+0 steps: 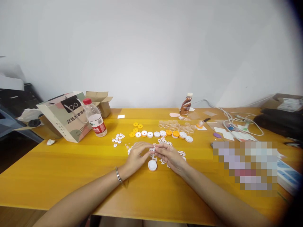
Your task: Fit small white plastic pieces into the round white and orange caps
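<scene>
My left hand (139, 153) and my right hand (169, 154) meet at their fingertips above the table. Thumb and fingers of each are drawn together in a pinch; what they hold is too small to make out. White perforated pieces (163, 141) lie around and behind the fingers, some hidden by my hands. Just below the fingertips sits a round white cap-like part (152, 165). Small white knob-like parts (117, 137) are scattered left of my left hand. Beyond the hands runs a row of white discs (150, 134) and yellow-orange rings (168, 132).
Clear rings (175, 125) lie behind the row. At left stand a water bottle (96, 119), a paper bag (68, 118) and a cardboard box (101, 102). A brown drink bottle (186, 105) stands at the back. Cables (233, 115) and papers (223, 134) cover the right side.
</scene>
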Available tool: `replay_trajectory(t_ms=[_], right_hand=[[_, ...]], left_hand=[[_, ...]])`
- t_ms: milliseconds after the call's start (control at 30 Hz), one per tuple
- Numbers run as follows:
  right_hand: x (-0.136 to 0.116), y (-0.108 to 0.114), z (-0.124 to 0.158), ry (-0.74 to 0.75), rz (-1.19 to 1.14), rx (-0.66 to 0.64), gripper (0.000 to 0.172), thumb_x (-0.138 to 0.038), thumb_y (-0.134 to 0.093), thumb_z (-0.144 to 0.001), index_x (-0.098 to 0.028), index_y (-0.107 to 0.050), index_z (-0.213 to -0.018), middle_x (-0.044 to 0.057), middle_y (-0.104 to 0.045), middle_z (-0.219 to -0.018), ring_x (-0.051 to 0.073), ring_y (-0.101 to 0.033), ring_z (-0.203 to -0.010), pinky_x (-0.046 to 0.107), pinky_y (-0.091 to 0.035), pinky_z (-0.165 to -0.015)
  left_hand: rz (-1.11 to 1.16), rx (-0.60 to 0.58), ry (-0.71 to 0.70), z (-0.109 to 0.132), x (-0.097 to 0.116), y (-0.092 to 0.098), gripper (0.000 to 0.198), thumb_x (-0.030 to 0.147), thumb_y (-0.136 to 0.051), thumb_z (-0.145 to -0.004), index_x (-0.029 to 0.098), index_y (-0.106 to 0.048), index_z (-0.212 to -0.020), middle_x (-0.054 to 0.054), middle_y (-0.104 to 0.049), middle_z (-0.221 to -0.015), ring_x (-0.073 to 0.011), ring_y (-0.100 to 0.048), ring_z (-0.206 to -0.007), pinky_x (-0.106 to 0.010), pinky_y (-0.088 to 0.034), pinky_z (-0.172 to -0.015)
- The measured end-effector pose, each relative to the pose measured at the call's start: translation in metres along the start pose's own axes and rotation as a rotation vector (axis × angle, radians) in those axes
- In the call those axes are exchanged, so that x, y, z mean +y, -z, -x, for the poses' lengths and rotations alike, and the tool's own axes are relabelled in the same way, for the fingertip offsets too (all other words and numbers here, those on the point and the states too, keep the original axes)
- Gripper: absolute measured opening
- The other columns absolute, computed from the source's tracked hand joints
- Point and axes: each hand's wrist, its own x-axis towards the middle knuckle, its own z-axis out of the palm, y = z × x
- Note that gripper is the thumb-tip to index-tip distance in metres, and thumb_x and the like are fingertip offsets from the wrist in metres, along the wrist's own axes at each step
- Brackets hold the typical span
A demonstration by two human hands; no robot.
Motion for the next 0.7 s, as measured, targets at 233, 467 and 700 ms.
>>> replay_trajectory(t_ms=[233, 467, 700], right_hand=[[0.002, -0.003, 0.0, 0.034, 0.06, -0.012, 0.027, -0.021, -0.074, -0.057, -0.018, -0.058, -0.079, -0.001, -0.065, -0.072, 0.011, -0.061, -0.07, 0.026, -0.044, -0.074], [-0.006, 0.002, -0.003, 0.128, 0.042, 0.098, 0.035, -0.021, -0.077, -0.05, -0.021, -0.05, -0.071, -0.005, -0.062, -0.067, 0.011, -0.059, -0.067, 0.025, -0.042, -0.067], [-0.011, 0.018, -0.011, 0.129, 0.191, 0.171, 0.03, -0.026, -0.075, -0.054, -0.018, -0.063, -0.081, -0.002, -0.063, -0.066, 0.008, -0.053, -0.054, 0.024, -0.042, -0.06]], left_hand=[[0.012, -0.048, 0.031, 0.001, 0.004, -0.002, 0.016, 0.026, -0.056, -0.079, 0.022, -0.06, -0.094, -0.003, -0.064, -0.092, -0.0163, -0.057, -0.086, -0.033, -0.042, -0.082], [0.011, -0.313, 0.068, -0.003, -0.004, 0.01, 0.05, 0.029, -0.057, -0.078, 0.027, -0.038, -0.125, -0.005, -0.053, -0.117, -0.0185, -0.048, -0.106, -0.035, -0.038, -0.091], [-0.208, -0.481, -0.048, -0.006, -0.019, 0.011, 0.019, 0.025, -0.05, -0.082, 0.025, -0.062, -0.096, -0.004, -0.057, -0.107, -0.0183, -0.05, -0.1, -0.035, -0.037, -0.088]])
